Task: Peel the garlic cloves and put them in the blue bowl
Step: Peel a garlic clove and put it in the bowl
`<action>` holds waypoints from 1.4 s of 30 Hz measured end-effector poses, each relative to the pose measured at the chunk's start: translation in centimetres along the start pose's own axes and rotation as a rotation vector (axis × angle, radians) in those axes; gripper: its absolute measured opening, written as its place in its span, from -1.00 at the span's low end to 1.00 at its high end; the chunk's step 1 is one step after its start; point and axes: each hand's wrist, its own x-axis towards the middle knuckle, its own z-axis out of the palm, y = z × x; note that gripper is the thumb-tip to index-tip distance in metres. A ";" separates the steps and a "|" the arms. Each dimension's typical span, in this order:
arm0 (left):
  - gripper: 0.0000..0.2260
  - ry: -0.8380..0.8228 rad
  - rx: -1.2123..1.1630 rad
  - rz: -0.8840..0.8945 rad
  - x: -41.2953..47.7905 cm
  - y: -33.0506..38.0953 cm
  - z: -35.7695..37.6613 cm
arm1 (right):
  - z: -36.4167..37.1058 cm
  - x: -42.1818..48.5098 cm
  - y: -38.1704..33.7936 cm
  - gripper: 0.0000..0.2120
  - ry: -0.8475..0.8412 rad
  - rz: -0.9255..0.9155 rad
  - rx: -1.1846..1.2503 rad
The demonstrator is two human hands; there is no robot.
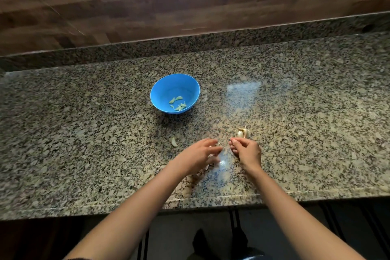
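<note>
A pale, curved garlic clove (174, 142) lies on the speckled granite surface (84, 133), its long axis running away from the person. Peeled cloves (178, 103) sit in the round blue plastic bowl (160, 93). The left hand (198, 154) is palm-down with its fingers loosely spread. The right hand (245, 151) curls beside a papery garlic remnant (242, 132) — its grip cannot be told.

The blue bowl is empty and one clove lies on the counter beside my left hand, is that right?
Not quite. In the head view the blue bowl holds several peeled cloves. One clove does lie on the counter beside the left hand.
</note>
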 end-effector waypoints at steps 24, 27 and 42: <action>-0.81 0.751 -0.339 -0.216 -3.1 2.4 3.9 | 0.9 -3.6 -2.3 -0.79 -0.498 0.737 0.785; -0.85 0.612 -0.855 -0.315 -3.1 2.7 2.9 | 0.6 -3.4 -2.1 -0.80 -0.412 0.707 0.840; -0.47 0.217 -0.012 -0.089 1.2 2.0 4.7 | -3.8 -1.7 -0.7 -0.88 -0.163 0.497 0.817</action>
